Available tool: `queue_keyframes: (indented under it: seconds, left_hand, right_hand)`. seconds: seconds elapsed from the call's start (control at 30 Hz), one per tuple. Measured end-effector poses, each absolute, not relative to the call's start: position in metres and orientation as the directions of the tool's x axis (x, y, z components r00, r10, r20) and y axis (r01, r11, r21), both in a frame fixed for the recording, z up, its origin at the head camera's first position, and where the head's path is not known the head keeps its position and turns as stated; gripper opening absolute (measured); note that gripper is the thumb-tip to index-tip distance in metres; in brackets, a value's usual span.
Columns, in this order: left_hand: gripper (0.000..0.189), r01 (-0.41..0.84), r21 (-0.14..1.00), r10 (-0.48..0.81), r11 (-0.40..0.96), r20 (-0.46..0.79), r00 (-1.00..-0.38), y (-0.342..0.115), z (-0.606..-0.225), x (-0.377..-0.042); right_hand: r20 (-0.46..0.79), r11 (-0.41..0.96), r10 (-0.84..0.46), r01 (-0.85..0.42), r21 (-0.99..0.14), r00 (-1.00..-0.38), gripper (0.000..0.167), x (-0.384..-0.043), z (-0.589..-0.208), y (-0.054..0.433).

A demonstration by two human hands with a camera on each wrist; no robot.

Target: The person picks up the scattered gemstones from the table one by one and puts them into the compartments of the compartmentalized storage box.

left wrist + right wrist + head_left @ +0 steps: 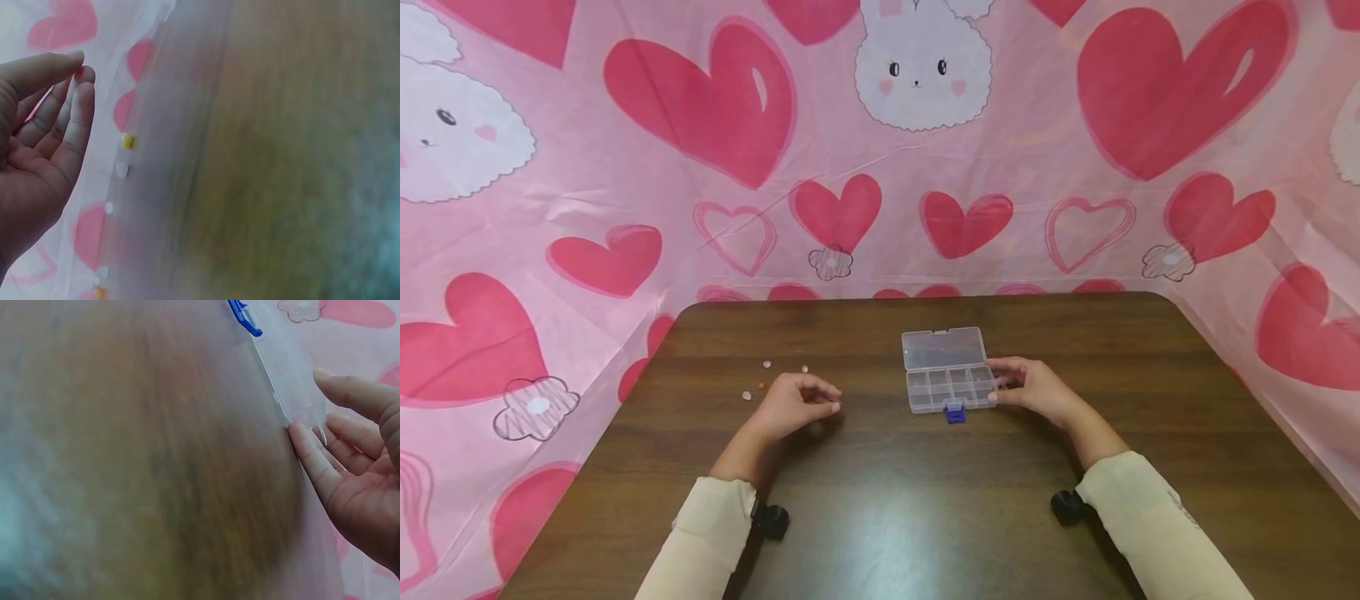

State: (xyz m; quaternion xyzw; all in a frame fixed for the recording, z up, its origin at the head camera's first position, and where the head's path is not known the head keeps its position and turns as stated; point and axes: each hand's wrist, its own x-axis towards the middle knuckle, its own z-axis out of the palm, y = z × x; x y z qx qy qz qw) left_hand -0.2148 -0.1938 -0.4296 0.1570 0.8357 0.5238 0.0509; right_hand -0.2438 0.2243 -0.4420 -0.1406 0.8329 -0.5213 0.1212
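Observation:
A clear plastic compartment box (940, 402) rests on the table, its lid (943, 348) raised at the back and a blue latch (955, 414) at its front. My right hand (1033, 390) holds the box by its right end, thumb at the front corner and fingers towards the back. In the right wrist view the fingers (315, 465) lie against the box's edge. My left hand (793, 406) hovers left of the box, thumb and fingertips slightly apart with nothing visible between them. Near it lie small white beads (747, 396) and an orange-yellow bead (762, 386).
The dark wooden table (880, 500) spreads below both hands. A pink cloth (880, 150) printed with hearts and rabbits hangs behind and at both sides. More small beads (109, 207) lie along the table in the left wrist view.

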Motion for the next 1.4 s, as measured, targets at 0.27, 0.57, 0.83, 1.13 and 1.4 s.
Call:
queue_keyframes:
  seconds: [0.27, 0.57, 0.83, 1.13, 1.4]
  left_hand:
    - [0.019, 0.231, 0.874, 0.327, 0.427, 0.089, -0.941, -0.186, -0.430, -0.217]
    - [0.019, 0.255, 0.869, 0.358, 0.424, 0.098, -0.929, -0.175, -0.425, -0.221]
    - [0.020, 0.254, 0.888, 0.383, 0.383, 0.098, -0.919, -0.161, -0.425, -0.224]
    - [0.015, 0.247, 0.902, 0.376, 0.355, 0.104, -0.921, -0.145, -0.425, -0.228]
    - [0.015, 0.243, 0.897, 0.375, 0.370, 0.096, -0.922, -0.129, -0.423, -0.234]
  right_hand:
    - [-0.050, 0.404, -0.387, -0.121, -0.907, -0.921, 0.066, -0.244, -0.441, 0.225]
    - [-0.060, 0.396, -0.394, -0.110, -0.912, -0.917, 0.066, -0.245, -0.444, 0.225]
    - [-0.046, 0.389, -0.401, -0.124, -0.913, -0.915, 0.067, -0.245, -0.446, 0.226]
    - [-0.047, 0.409, -0.394, -0.129, -0.904, -0.918, 0.067, -0.245, -0.445, 0.226]
    - [-0.060, 0.420, -0.391, -0.120, -0.900, -0.918, 0.067, -0.243, -0.442, 0.225]
